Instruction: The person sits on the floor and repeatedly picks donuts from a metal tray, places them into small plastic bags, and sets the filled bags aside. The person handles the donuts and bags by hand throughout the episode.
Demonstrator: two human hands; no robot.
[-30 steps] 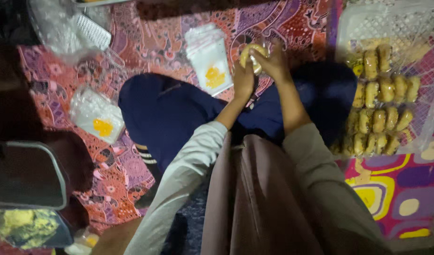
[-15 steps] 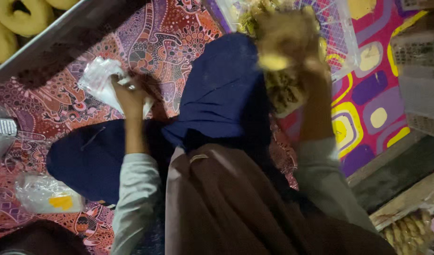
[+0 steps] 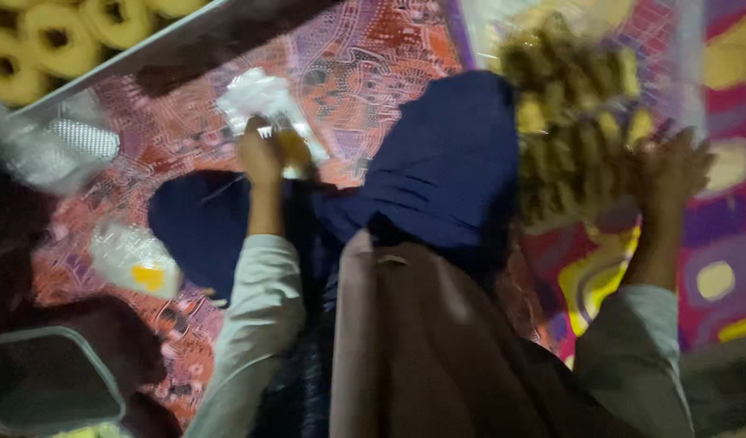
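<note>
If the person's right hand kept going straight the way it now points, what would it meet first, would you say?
The right hand points up and slightly left toward the heap of yellow-brown pastries, and its fingers already look to be at the heap's edge. The pastries would come first, though the blur leaves depth unclear.

Ring-shaped pastries [image 3: 56, 40] on a tray, patterned red mat [image 3: 373, 57], sealed plastic packet [image 3: 137, 264].

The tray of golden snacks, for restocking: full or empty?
Still well stocked: the tray holds rows of golden pieces.
</note>
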